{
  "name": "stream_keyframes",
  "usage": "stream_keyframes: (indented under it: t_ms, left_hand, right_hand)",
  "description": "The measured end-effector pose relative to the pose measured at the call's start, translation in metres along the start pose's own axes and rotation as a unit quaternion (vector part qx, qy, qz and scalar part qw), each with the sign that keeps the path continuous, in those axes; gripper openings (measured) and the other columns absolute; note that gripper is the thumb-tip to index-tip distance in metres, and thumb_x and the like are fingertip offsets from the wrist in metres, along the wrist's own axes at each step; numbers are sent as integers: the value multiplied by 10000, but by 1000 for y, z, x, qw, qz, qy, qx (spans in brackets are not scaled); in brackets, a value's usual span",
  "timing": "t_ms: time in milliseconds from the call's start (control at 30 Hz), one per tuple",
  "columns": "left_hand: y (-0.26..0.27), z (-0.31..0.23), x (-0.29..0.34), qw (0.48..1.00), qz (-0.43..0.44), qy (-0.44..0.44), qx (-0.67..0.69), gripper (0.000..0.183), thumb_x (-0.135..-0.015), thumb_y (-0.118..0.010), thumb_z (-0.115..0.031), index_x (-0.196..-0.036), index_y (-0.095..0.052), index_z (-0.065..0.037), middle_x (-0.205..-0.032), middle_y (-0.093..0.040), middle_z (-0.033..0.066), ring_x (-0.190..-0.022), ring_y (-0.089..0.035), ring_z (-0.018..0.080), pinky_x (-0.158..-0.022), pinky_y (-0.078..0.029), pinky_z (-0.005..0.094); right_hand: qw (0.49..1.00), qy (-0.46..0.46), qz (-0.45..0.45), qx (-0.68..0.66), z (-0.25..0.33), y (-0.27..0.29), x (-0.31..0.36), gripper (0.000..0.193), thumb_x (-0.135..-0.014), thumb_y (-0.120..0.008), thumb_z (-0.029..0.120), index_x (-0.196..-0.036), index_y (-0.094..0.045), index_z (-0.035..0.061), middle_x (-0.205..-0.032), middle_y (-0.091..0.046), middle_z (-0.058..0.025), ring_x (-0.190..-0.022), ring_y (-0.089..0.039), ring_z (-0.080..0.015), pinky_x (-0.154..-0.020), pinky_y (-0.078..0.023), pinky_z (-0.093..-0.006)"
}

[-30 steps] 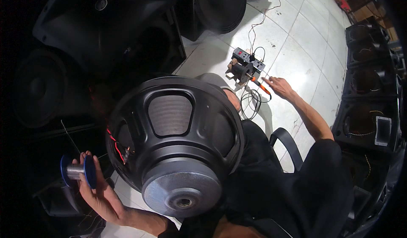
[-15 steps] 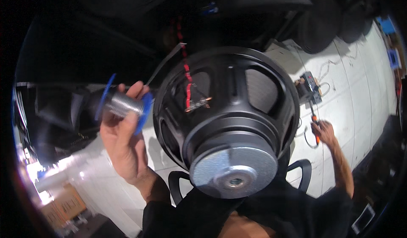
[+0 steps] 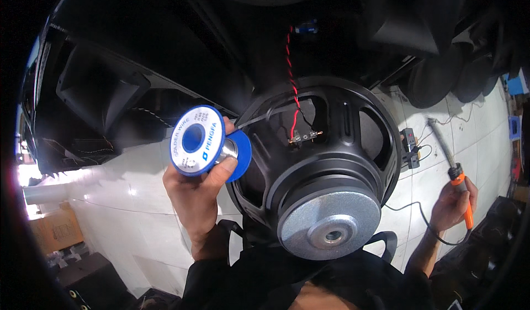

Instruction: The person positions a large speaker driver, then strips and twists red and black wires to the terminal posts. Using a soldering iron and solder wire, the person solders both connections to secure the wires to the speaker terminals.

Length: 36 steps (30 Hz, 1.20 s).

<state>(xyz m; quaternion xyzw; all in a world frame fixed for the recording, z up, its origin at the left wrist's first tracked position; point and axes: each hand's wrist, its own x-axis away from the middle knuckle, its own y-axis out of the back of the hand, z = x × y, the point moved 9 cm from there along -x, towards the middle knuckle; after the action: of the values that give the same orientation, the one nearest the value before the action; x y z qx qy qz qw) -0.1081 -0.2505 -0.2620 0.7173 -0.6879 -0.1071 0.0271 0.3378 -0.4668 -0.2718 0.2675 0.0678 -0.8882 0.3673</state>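
Note:
A big black loudspeaker driver with a silver magnet back rests in front of me, magnet toward my body. Twisted red and black wires run down to its terminal strip. My left hand grips a spool of solder wire with blue flanges, left of the driver; a strand of solder reaches from it toward the driver's frame. On the right, my right hand is closed round the orange handle of a soldering iron, its metal tip pointing up and away. A dark cord hangs from the handle.
A power strip lies on the white tiled floor right of the driver. Black speaker cabinets stand ahead and at the left. A cardboard box sits at the far left, and chair arms flank my lap.
My right hand has lifted the soldering iron away from beside the power strip, outward to the right. The solder spool has turned its labelled flange toward view, and the view has shifted.

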Motion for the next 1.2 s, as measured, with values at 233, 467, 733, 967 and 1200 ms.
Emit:
stream_keyframes:
  t_ms: [233, 467, 733, 967, 1200]
  left_hand:
    - [16, 3, 15, 991, 7, 74, -113, 471, -662, -803, -109, -1118, -719, -30, -1078, -744, 121, -1054, -698, 263, -1005, -499, 456]
    - [13, 6, 17, 990, 54, -16, -126, 308, -715, -882, -145, -953, -735, -15, -931, -755, 105, -884, -742, 196, -758, -571, 289]
    - [15, 7, 16, 990, 41, -37, -131, 319, -715, -888, -161, -965, -742, -29, -937, -756, 106, -869, -745, 215, -779, -581, 306]
    - [16, 18, 12, 993, 59, 55, -88, 427, -714, -860, -231, -1089, -730, -76, -1066, -749, 90, -1012, -711, 230, -981, -521, 457]
    - [11, 8, 11, 988, 67, -20, -134, 349, -746, -877, -200, -1020, -742, -29, -981, -756, 99, -895, -743, 214, -795, -584, 309]
  right_hand:
    - [969, -95, 184, -134, 3, -114, -21, 347, -945, -589, 248, -1113, -573, -55, -785, -572, -138, -463, -527, -131, -394, -419, -230]
    - [980, -93, 173, -39, -3, -124, -19, 335, -984, -559, 297, -1097, -595, -16, -641, -607, -96, -369, -482, -96, -364, -400, -196]
    - [960, -207, 149, -114, -22, -136, -16, 342, -863, -623, 250, -1023, -628, -51, -794, -623, -122, -498, -580, -119, -439, -459, -205]
    - [941, -153, 201, -224, -7, -152, -23, 358, -832, -650, 223, -1081, -603, -30, -885, -564, -118, -646, -576, -125, -549, -474, -217]
    - [946, -67, 260, -182, 0, -147, -25, 389, -936, -569, 261, -1180, -561, -43, -960, -542, -159, -639, -594, -146, -519, -497, -222]
